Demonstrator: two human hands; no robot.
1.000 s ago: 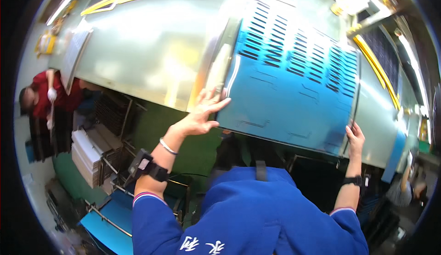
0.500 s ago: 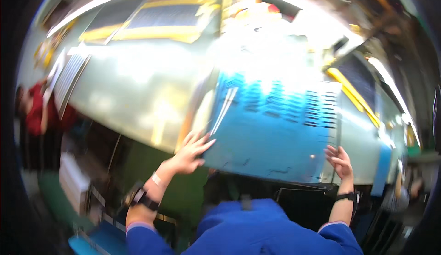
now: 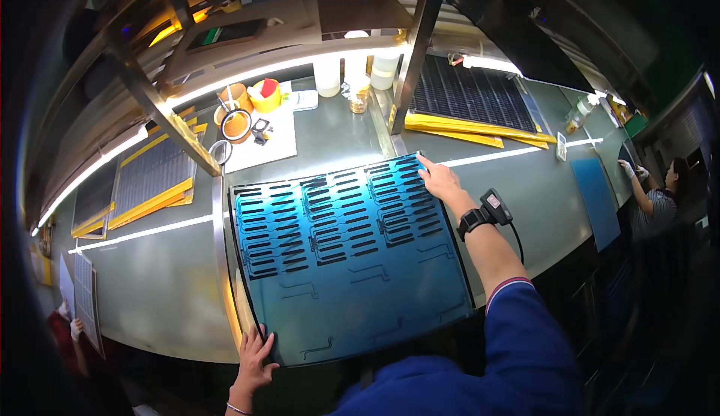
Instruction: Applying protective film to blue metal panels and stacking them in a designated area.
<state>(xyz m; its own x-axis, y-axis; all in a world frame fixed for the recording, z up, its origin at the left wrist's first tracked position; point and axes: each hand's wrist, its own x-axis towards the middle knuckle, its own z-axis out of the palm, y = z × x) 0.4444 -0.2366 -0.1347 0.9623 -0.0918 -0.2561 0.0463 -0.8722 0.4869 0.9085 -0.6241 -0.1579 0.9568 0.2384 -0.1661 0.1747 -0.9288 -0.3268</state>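
Note:
A large blue sheet [image 3: 352,296] patterned with black slots and thin bent lines lies in front of me, slightly turned. At its near left corner, my left hand [image 3: 256,362] rests with the fingers spread against the edge and the thumb apart. My right hand [image 3: 441,179] reaches across to the far right corner, its fingers closed on the edge there. The underside of the sheet and some fingertips of the right hand are hidden. A black wristband with a small corded device [image 3: 495,206] is on my right wrist.
The sheet lies on a grey-green worktable [image 3: 525,183]. Behind it stand a round magnifier [image 3: 236,125], tape rolls [image 3: 265,96] and white bottles [image 3: 327,77]. Yellow-edged dark panels [image 3: 472,101] lie at the far right. A metal post [image 3: 417,48] rises behind. Other people [image 3: 660,198] work at both sides.
The view has turned and steadied. My right hand has gone from open beside the sheet's right edge to its far right corner and closed there. My left hand stays near the left edge.

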